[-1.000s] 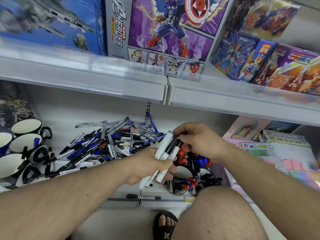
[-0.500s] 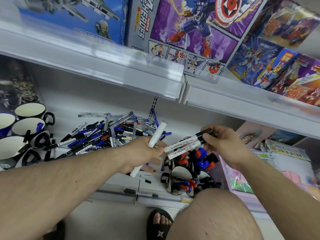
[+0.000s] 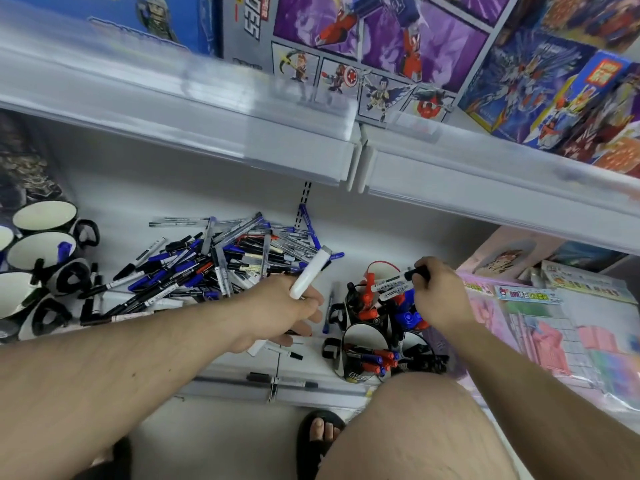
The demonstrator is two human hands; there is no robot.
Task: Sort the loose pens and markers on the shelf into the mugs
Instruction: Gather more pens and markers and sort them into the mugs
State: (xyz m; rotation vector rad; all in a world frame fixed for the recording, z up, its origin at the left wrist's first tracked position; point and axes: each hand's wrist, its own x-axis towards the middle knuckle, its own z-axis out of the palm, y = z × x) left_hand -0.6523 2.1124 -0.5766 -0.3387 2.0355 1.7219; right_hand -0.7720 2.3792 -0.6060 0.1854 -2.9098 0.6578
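Pinching 2 markers (image 3: 394,289) level, right hand (image 3: 438,296) is hovering above filled mugs (image 3: 360,355); left hand (image 3: 287,313) is gripping 1 white marker (image 3: 310,273), tilted.

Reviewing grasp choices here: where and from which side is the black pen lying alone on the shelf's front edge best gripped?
Pinch the black pen mid-barrel from above, fingers straddling it front and back. It lies flat, lengthwise along the shelf lip, with nothing touching it.

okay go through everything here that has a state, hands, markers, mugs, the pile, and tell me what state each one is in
Left hand: grips one white marker, tilted up.
Right hand: pinches two black-capped markers above the right mugs.
Right mugs: partly filled with red and blue pens.
Left mugs: mostly empty; one holds a blue pen.
Pen pile: loose, unsorted on the shelf.
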